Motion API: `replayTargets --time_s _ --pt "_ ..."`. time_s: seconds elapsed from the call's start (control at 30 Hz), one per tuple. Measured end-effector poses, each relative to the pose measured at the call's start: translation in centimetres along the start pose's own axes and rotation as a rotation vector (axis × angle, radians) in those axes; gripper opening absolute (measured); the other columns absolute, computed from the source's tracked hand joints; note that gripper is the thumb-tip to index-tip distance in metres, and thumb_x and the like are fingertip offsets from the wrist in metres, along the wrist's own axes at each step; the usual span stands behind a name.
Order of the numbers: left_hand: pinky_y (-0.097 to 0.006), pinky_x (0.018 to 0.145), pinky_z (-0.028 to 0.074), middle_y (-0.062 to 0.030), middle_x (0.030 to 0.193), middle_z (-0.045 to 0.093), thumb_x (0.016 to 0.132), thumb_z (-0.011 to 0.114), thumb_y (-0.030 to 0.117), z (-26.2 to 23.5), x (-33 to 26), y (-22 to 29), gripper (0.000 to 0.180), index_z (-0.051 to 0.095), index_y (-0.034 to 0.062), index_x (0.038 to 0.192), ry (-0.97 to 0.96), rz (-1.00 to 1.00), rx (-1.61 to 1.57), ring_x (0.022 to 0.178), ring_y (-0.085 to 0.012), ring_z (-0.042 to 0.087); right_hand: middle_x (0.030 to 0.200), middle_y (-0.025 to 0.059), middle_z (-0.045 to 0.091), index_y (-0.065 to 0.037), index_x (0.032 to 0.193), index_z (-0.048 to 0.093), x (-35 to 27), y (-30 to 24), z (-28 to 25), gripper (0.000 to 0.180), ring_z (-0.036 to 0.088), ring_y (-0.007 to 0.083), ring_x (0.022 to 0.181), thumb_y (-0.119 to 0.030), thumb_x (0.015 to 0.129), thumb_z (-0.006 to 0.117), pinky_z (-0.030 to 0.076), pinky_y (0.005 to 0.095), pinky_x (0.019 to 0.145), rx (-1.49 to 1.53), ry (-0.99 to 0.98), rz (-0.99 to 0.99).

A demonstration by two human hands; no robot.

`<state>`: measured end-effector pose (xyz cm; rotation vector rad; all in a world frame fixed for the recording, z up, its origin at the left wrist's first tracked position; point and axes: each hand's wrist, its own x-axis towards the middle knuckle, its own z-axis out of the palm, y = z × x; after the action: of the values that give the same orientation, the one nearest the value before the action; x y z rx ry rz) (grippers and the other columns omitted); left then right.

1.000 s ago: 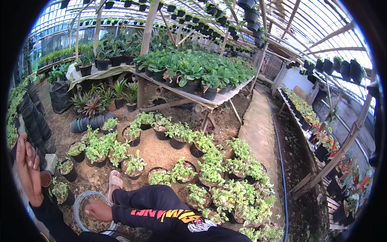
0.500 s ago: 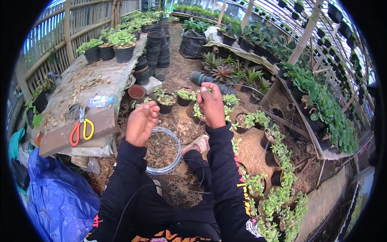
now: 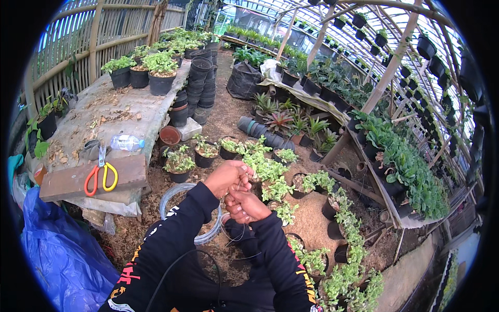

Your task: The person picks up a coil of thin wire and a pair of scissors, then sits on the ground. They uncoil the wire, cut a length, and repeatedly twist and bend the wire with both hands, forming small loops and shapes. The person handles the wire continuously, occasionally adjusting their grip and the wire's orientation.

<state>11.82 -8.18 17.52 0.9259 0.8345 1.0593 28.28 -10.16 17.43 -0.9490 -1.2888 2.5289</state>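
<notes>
My left hand [image 3: 227, 178] and my right hand [image 3: 247, 207] are close together in front of me, over the ground. Fingers of both are pinched round a thin wire [image 3: 240, 185], the left hand slightly farther away than the right. Loose strands of wire trail below the right hand towards my legs. A coil of pale wire [image 3: 208, 237] lies on the ground, partly covered by my left forearm. On a wooden plank [image 3: 132, 171] to the left rest scissors [image 3: 102, 173] with one red and one yellow handle.
A plastic bottle [image 3: 127, 143] lies on the sheet-covered bench [image 3: 99, 112] at left. A blue tarp [image 3: 62, 255] hangs below. Potted plants [image 3: 179, 162] ring the ground ahead and to my right; stacked black pots [image 3: 201, 83] stand beyond. A raised plant bed [image 3: 410, 161] runs along the right.
My hands were apart and raised, the right one farther out; they have now come together, lower down. The view has shifted slightly.
</notes>
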Motion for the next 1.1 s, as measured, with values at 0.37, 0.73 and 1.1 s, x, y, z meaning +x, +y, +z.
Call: replayTargets --time_s 0.37,0.73,1.1 --pt "-0.03 0.055 0.041 -0.0083 0.083 0.051 0.106 0.047 0.008 -12.9 2.3 4.9 0.018 0.055 -0.0067 0.111 0.553 0.365 -0.884 0.067 -0.0162 0.048 0.082 0.003 0.052 0.0 0.112 0.056 2.1 10.3 6.7 0.023 0.054 0.0128 0.077 -0.02 0.112 0.045 0.055 0.0354 0.088 0.051 0.591 -0.971" --pt "-0.028 0.046 0.031 -0.0019 0.07 0.042 0.095 0.032 -0.004 -12.8 2.7 5.2 0.025 0.05 -0.0054 0.112 0.451 0.169 -0.872 0.053 -0.0111 0.036 0.083 0.0053 0.061 0.004 0.125 0.062 -1.1 8.5 5.0 0.03 0.068 0.0216 0.084 -0.02 0.11 0.05 0.057 0.035 0.083 0.222 0.44 -0.862" --pt "-0.026 0.046 0.03 0.0006 0.071 0.038 0.099 0.036 -0.001 -12.6 5.7 3.3 0.024 0.05 -0.0073 0.117 0.534 0.143 -0.575 0.054 -0.0087 0.036 0.119 0.0137 0.059 0.007 0.116 0.072 -4.0 10.3 10.5 0.023 0.068 0.0222 0.1 0.009 0.095 0.064 0.054 0.0295 0.085 -0.854 0.583 -1.034"
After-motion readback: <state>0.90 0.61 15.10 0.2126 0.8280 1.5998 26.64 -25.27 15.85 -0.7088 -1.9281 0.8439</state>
